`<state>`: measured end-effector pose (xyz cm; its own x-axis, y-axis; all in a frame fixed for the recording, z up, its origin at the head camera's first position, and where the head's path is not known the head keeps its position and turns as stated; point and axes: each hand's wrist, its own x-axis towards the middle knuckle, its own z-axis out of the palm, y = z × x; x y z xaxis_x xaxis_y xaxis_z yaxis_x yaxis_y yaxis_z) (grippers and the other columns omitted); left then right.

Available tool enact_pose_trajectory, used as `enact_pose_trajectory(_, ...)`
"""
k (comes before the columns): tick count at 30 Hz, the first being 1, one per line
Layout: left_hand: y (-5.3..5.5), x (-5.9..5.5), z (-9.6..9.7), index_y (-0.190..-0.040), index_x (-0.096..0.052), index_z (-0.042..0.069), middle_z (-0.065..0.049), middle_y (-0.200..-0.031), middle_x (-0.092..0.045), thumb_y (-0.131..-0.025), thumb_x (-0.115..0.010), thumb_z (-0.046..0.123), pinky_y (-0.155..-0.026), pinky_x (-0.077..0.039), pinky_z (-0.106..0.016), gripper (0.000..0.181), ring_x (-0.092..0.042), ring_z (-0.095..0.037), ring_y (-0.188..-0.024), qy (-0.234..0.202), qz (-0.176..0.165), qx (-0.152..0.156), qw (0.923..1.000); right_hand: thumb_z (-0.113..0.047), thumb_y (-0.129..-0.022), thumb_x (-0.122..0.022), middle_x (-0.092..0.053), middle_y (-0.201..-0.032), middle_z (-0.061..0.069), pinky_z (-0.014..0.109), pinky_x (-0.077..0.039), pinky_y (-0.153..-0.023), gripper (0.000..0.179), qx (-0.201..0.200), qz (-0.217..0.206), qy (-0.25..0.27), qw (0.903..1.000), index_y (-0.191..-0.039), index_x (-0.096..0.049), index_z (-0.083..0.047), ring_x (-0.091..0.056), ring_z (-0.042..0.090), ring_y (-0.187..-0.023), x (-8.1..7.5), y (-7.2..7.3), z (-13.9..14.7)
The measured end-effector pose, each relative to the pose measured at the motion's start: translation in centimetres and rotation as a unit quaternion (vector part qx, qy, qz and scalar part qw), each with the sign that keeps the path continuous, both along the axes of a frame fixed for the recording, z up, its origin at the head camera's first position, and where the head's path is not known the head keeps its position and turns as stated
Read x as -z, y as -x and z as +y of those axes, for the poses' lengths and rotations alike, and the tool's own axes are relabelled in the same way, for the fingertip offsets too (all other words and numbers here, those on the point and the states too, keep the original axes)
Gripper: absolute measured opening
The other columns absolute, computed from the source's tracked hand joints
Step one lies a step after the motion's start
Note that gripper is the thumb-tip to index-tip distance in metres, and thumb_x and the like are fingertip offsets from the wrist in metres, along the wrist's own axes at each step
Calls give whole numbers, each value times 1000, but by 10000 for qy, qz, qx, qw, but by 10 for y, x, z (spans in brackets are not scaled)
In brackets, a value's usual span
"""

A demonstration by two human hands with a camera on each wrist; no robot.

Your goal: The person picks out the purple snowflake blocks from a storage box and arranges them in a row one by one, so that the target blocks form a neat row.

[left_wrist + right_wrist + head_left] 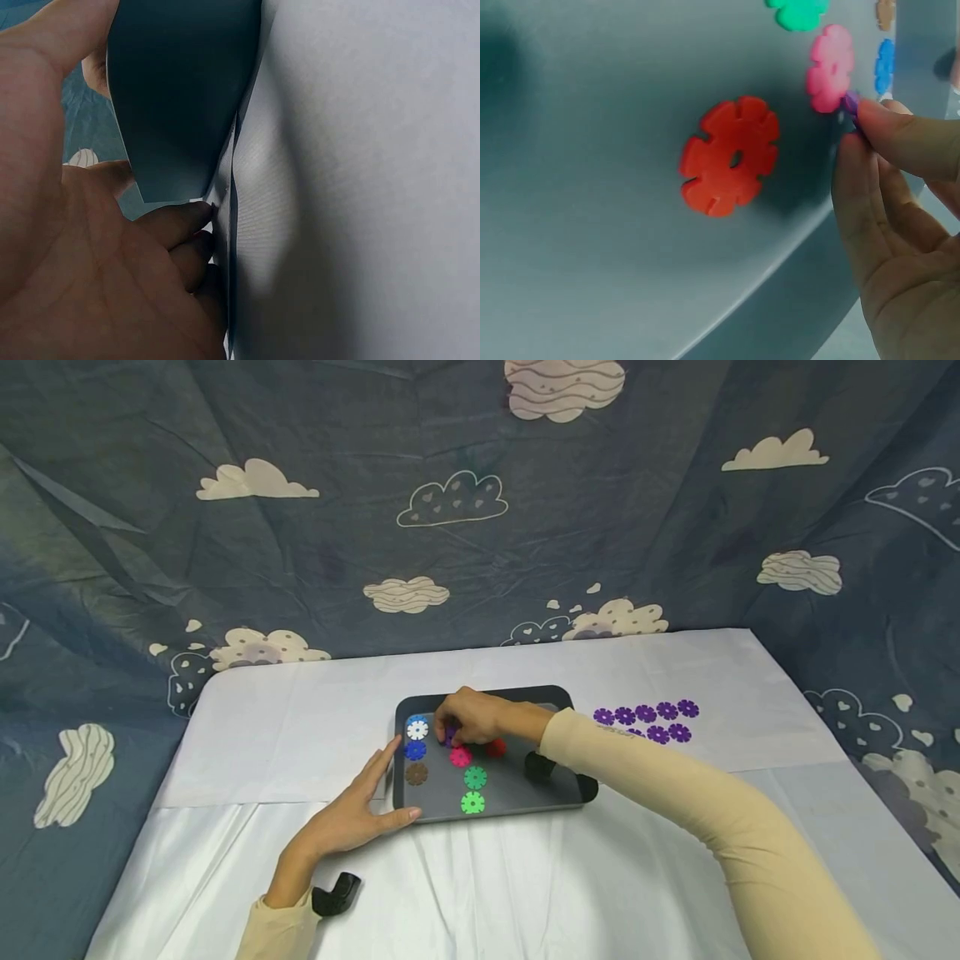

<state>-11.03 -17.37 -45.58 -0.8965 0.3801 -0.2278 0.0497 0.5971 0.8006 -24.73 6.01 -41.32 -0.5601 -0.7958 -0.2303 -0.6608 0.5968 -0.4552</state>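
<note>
My right hand (474,717) reaches over a dark grey tray (517,795) and pinches a purple flower-shaped disc (851,103) between thumb and fingertips, close beside a pink disc (830,69). A red disc (731,157) lies nearer the right wrist. Toward me are a green disc (475,777) and a light green one (472,802). Along the tray's left side sit a white disc (417,730), partly over a light blue one, a blue disc (415,751) and a brown disc (416,773). With fingers extended, my left hand (345,818) rests at the tray's left edge and near corner.
Several purple discs (657,734) lie in rows on the white cloth (637,868) to the right of the tray, partly hidden by the right sleeve (675,793). A dark curtain (450,560) with cloud prints hangs behind the table.
</note>
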Motion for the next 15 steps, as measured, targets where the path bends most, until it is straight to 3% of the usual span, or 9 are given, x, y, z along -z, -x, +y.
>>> enact_pose_trajectory(7, 0, 1, 0, -162, -2, 35, -16, -169, -1, -88, -73, 51, -116, -11, -72, 104, 2, -39, -155, 9, 40, 24, 10000, -1, -89, -73, -74, -104, 0, 29, -55, -89, 13, -19, -212, 345, 9992, -97, -75, -11, -68, 16, -100, -7, 0, 7)
enact_pose_trajectory(15, 1, 3, -1, -162, -2, 35, -15, -169, -1, -87, -73, 52, -116, -10, -72, 105, 3, -40, -155, 9, 70, 21, 10000, -3, -91, -71, -75, -102, -1, 26, -54, -84, 13, 35, -198, 750, 9970, -99, -75, -12, -66, 10, -90, -20, 4, 24)
